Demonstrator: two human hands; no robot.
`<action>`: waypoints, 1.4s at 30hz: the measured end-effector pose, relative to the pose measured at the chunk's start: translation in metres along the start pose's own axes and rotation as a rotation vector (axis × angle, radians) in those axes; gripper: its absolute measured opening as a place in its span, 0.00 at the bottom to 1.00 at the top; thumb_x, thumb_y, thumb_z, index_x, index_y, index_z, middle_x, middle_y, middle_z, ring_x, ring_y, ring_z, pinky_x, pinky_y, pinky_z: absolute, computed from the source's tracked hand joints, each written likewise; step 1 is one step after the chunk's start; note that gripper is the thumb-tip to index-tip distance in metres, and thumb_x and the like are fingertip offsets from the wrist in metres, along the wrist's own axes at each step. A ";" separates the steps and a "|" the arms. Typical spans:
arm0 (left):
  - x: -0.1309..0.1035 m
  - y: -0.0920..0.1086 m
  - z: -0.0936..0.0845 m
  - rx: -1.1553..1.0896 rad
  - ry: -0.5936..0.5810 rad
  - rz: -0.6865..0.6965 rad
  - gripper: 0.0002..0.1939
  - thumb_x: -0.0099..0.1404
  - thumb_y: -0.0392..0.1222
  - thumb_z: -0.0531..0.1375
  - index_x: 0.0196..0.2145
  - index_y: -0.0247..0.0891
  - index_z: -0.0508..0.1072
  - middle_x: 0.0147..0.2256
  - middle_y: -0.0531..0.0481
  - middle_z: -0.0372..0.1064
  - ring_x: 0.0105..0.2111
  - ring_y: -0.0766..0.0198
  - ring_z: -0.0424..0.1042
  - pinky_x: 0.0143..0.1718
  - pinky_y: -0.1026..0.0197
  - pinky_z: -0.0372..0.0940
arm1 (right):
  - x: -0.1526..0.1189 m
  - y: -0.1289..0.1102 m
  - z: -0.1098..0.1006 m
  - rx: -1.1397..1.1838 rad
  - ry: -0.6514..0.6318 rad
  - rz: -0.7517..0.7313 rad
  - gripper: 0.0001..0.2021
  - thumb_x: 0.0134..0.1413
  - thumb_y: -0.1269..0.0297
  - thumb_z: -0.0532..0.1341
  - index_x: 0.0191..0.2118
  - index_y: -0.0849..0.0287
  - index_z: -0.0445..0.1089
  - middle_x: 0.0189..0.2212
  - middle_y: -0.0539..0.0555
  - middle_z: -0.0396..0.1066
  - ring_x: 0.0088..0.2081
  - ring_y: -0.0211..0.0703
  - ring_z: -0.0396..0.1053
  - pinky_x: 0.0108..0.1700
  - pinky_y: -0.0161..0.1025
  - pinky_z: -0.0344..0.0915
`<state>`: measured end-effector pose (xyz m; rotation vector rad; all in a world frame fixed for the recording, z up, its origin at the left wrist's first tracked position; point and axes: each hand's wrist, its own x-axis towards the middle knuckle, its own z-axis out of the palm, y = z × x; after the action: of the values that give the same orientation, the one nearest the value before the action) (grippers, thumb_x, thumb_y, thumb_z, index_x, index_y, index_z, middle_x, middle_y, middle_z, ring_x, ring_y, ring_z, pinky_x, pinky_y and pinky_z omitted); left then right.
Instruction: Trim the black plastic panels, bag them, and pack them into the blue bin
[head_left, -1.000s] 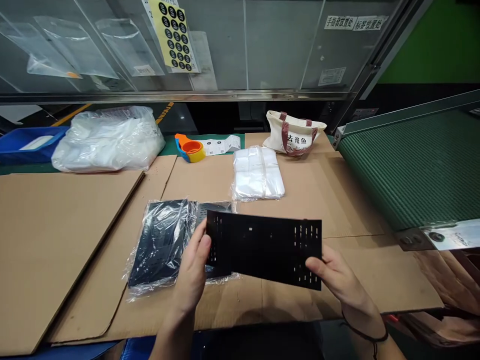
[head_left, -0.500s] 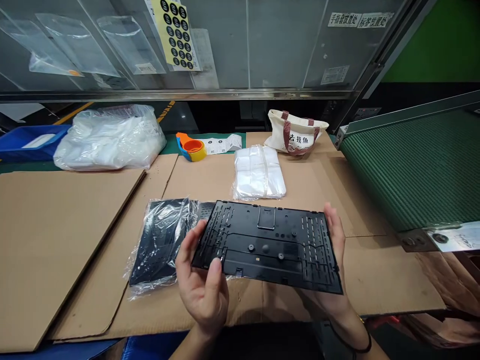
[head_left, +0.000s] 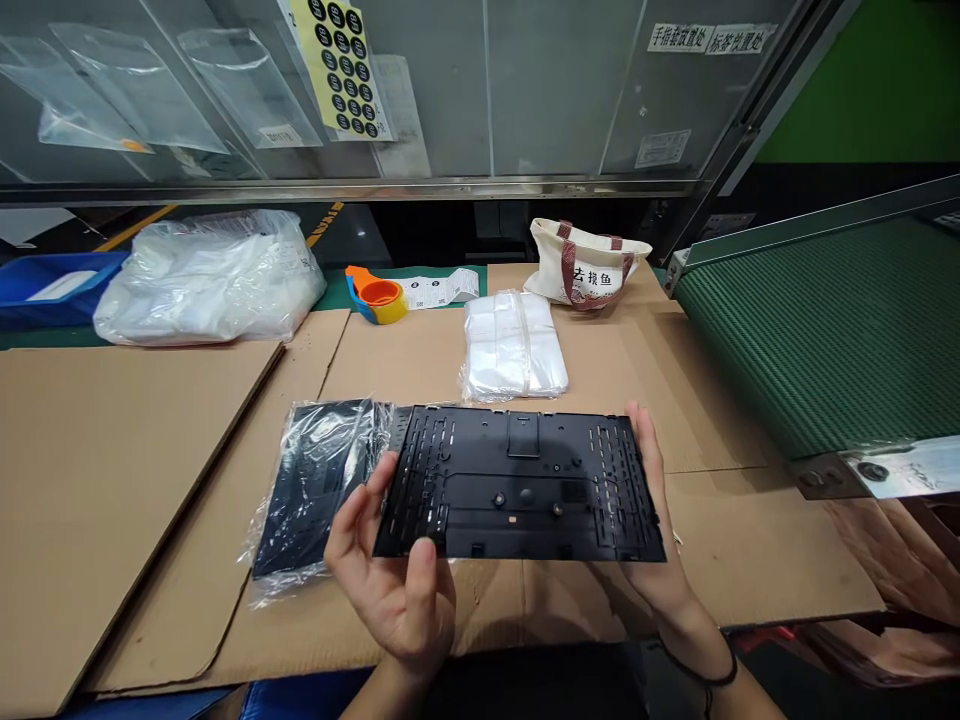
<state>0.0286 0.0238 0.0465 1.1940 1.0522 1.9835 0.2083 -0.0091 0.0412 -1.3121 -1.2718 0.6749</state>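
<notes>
A black plastic panel (head_left: pixel 525 485) with rows of slots at both ends is held up above the cardboard, its ribbed face toward me. My left hand (head_left: pixel 401 575) grips its left end, thumb over the lower edge. At the right end my right hand (head_left: pixel 660 540) holds it by the side, with part of that hand hidden behind the panel. Behind my left hand lie similar black panels in a clear plastic bag (head_left: pixel 319 490). Beyond the held panel rests a bundle of clear plastic bags (head_left: pixel 514 345).
Cardboard sheets (head_left: pixel 127 480) are stacked at the left. Along the back are a blue bin (head_left: pixel 56 310), a large plastic sack (head_left: pixel 214 280), a tape dispenser (head_left: pixel 380 297) and a cloth bag (head_left: pixel 589 265). A green conveyor belt (head_left: pixel 832 330) runs at the right.
The panel has levelled out from its rightward tilt, and both hands have shifted slightly left with it. The grip has stayed on both ends.
</notes>
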 end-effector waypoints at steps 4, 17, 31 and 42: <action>-0.002 -0.003 0.004 -0.025 0.024 0.105 0.25 0.59 0.46 0.58 0.55 0.46 0.64 0.55 0.51 0.65 0.61 0.51 0.58 0.66 0.42 0.47 | 0.000 0.003 -0.001 0.071 -0.012 0.029 0.38 0.61 0.52 0.56 0.69 0.46 0.35 0.71 0.48 0.34 0.70 0.47 0.34 0.69 0.53 0.37; 0.030 -0.013 -0.014 0.244 -0.373 0.007 0.24 0.69 0.47 0.49 0.61 0.41 0.62 0.59 0.45 0.63 0.61 0.54 0.59 0.64 0.48 0.51 | -0.003 0.023 -0.032 0.080 -0.491 0.201 0.17 0.59 0.59 0.59 0.53 0.47 0.71 0.56 0.54 0.69 0.59 0.51 0.64 0.63 0.54 0.55; 0.112 -0.121 0.098 1.186 -1.357 0.334 0.12 0.65 0.35 0.57 0.44 0.27 0.71 0.45 0.33 0.70 0.47 0.48 0.70 0.48 0.51 0.65 | -0.012 0.061 -0.049 0.571 0.505 0.568 0.23 0.52 0.57 0.66 0.55 0.47 0.68 0.48 0.48 0.75 0.48 0.45 0.74 0.56 0.50 0.67; 0.120 -0.144 0.085 1.241 -1.361 0.425 0.11 0.68 0.35 0.50 0.43 0.30 0.69 0.44 0.36 0.70 0.44 0.54 0.69 0.44 0.55 0.64 | -0.011 0.059 -0.039 0.566 0.531 0.591 0.29 0.50 0.55 0.67 0.58 0.52 0.65 0.53 0.51 0.72 0.54 0.45 0.69 0.61 0.47 0.61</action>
<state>0.0668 0.2212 0.0004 2.8585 1.1548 0.0555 0.2583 -0.0189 -0.0096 -1.2585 -0.2173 0.9286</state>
